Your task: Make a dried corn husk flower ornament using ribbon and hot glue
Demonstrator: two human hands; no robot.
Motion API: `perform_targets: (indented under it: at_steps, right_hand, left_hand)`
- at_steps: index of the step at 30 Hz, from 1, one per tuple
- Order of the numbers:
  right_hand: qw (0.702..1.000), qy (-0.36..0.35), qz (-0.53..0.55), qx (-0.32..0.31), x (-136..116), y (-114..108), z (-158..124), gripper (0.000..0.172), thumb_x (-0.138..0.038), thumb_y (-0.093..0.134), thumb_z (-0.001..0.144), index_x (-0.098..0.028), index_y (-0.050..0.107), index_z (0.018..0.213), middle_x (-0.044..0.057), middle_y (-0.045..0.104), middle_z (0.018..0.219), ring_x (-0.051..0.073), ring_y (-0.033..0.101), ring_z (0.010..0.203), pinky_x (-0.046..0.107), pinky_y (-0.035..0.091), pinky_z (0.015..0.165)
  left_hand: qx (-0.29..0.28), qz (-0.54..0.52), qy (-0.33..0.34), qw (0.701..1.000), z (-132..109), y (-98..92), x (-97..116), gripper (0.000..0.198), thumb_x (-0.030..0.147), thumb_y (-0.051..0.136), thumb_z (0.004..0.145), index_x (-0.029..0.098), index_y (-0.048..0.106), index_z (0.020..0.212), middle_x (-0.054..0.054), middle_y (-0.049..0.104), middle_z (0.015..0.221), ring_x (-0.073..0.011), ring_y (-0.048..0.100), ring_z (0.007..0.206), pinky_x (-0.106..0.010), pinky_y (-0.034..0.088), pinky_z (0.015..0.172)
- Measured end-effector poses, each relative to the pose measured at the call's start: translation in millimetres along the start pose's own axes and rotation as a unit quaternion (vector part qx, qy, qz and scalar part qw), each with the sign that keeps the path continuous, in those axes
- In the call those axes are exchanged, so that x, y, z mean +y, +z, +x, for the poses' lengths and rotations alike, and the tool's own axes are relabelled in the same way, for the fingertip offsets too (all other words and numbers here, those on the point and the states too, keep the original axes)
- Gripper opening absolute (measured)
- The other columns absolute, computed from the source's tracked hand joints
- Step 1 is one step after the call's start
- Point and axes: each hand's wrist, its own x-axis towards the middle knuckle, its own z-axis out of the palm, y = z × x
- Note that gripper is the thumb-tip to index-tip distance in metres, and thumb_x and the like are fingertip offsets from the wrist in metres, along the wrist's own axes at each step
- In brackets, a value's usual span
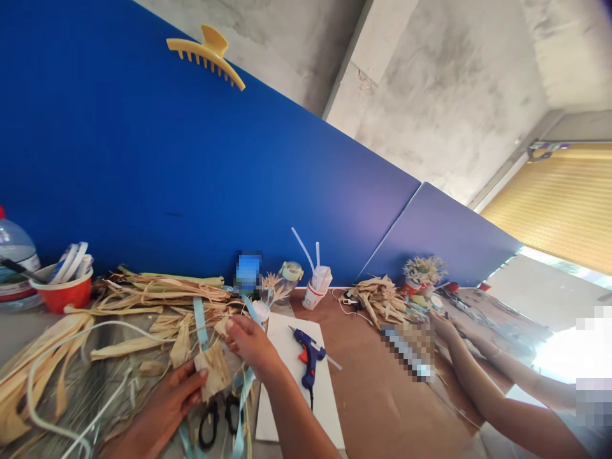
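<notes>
Tan husk — in left hand, right hand beside

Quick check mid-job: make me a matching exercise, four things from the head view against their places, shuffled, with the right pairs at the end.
Things
1. Blue plastic glue gun with orange trigger
2. Yellow toothed claw clip
3. Flat tan dried-husk piece
4. Round red-and-white bowl

Places
A. Held by the left hand
B. Beside the clear plastic bottle
C. On the flat white board
D. At the top edge of the blue partition

Pairs: 1-C, 2-D, 3-A, 4-B
</notes>
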Motion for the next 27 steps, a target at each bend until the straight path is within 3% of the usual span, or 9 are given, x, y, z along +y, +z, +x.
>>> perform_targets:
  at_steps: [3, 7, 10, 14, 17, 27]
  right_hand:
    - [0.994, 0.053, 0.089, -0.03, 10, 4, -33, 0.028, -0.036, 0.07, 0.068, -0.02, 0.066, 0.091, -0.002, 0.06, 0.068, 0.012, 0.054, 0.061, 0.022, 0.04, 0.056]
    - [0.974, 0.117, 0.188, -0.05, 17, 11, -53, 0.026, -0.029, 0.073, 0.059, -0.017, 0.068, 0.081, -0.002, 0.061, 0.065, 0.011, 0.053, 0.057, 0.022, 0.039, 0.054]
    - [0.959, 0.145, 0.24, -0.036, 22, 13, -56, 0.024, -0.028, 0.074, 0.055, -0.014, 0.067, 0.074, -0.003, 0.06, 0.06, 0.009, 0.05, 0.051, 0.021, 0.037, 0.049]
    - [0.925, 0.157, 0.343, -0.05, 26, 10, -57, 0.025, -0.028, 0.075, 0.052, -0.013, 0.065, 0.07, -0.003, 0.057, 0.054, 0.008, 0.048, 0.045, 0.02, 0.037, 0.045]
    - [0.907, 0.167, 0.384, -0.046, 28, 7, -56, 0.027, -0.029, 0.077, 0.052, -0.013, 0.065, 0.07, -0.001, 0.059, 0.056, 0.009, 0.049, 0.047, 0.021, 0.04, 0.045]
    - [0.905, 0.153, 0.394, -0.048, 32, 13, -56, 0.026, -0.028, 0.077, 0.056, -0.013, 0.062, 0.071, -0.002, 0.057, 0.056, 0.008, 0.046, 0.045, 0.02, 0.035, 0.042]
  left_hand:
    - [-0.046, -0.004, -0.001, 0.999, -1, -1.4, -2, 0.034, 0.034, 0.081, 0.056, 0.019, 0.072, 0.085, -0.004, 0.07, 0.078, -0.017, 0.058, 0.068, -0.025, 0.046, 0.064]
    - [-0.088, 0.008, -0.004, 0.996, 1, -3.6, -7, 0.036, 0.036, 0.078, 0.062, 0.019, 0.072, 0.093, -0.005, 0.071, 0.082, -0.0198, 0.061, 0.076, -0.029, 0.047, 0.075]
    - [-0.106, 0.022, 0.007, 0.994, 2, -3.6, -9, 0.036, 0.036, 0.077, 0.064, 0.016, 0.072, 0.094, -0.005, 0.069, 0.077, -0.0169, 0.058, 0.069, -0.025, 0.045, 0.067]
    - [-0.11, 0.002, 0.016, 0.994, 2, -3.6, -10, 0.033, 0.035, 0.079, 0.064, 0.014, 0.073, 0.088, -0.001, 0.061, 0.063, -0.008, 0.043, 0.052, -0.019, 0.035, 0.051]
    - [-0.121, -0.006, 0.016, 0.992, 3, -3.8, -10, 0.03, 0.034, 0.078, 0.065, 0.013, 0.073, 0.086, -0.001, 0.059, 0.066, -0.0058, 0.036, 0.051, -0.017, 0.031, 0.049]
    - [-0.092, -0.018, 0.01, 0.996, 3, -5.7, -11, 0.024, 0.03, 0.079, 0.065, 0.013, 0.071, 0.08, -0.001, 0.06, 0.067, -0.0072, 0.041, 0.053, -0.019, 0.035, 0.052]
